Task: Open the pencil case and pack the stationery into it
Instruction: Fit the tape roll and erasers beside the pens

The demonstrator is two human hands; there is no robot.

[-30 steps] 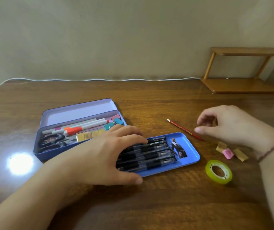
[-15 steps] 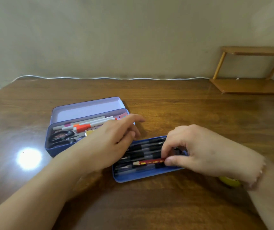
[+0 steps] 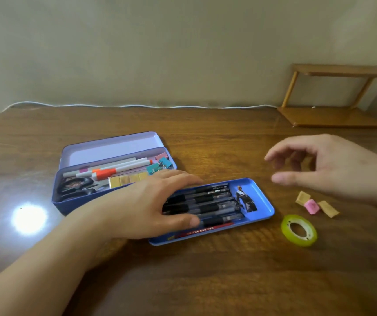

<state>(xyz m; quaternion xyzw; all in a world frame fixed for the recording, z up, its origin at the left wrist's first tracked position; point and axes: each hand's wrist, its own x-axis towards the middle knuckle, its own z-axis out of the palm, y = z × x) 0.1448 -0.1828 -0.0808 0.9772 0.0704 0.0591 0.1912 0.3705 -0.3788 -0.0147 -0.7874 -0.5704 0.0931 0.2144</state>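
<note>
Left hand (image 3: 151, 206) lies flat, steadying the blue tray (image 3: 265, 210), while the empty, loosely curled right hand (image 3: 333, 169) hovers; best pinch the erasers (image 3: 312, 206) one by one.

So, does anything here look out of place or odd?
Nothing is spilled or damaged. Only the tape roll and three small erasers lie loose on the table, outside the blue tray, not packed yet.

One head-worn wide-angle view looks forward and down, close over the table (image 3: 205, 281)
</note>
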